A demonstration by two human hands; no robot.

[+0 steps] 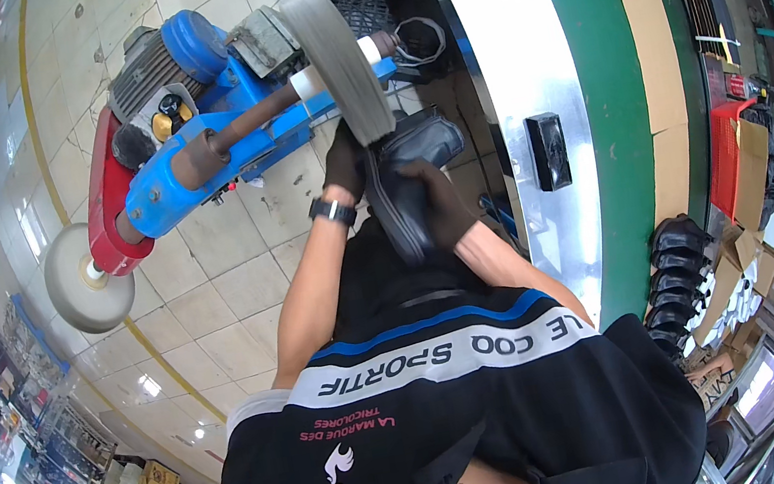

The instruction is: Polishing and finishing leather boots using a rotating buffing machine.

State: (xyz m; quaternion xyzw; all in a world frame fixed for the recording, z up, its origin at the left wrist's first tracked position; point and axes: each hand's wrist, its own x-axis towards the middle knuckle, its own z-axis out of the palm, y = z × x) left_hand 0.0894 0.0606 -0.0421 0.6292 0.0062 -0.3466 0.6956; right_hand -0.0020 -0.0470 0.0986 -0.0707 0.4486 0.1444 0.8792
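A black leather boot (399, 212) is held just below a large grey buffing wheel (337, 67), its upper end close against or touching the wheel's lower edge. My left hand (346, 164), in a dark glove, grips the boot on its left side near the wheel, its fingers partly hidden. My right hand (441, 201), also gloved, is closed round the boot's right side. Another black leather part (427, 139) shows just beyond my right hand; I cannot tell whether it belongs to the same boot.
The wheel sits on the shaft of a blue polishing machine (170, 180) with a red belt guard (104, 191) and a second, pale wheel (89, 289). A metal-topped bench (517, 39) on the right carries a black block (549, 151). Several black shoes (681, 276) stand in a row farther right.
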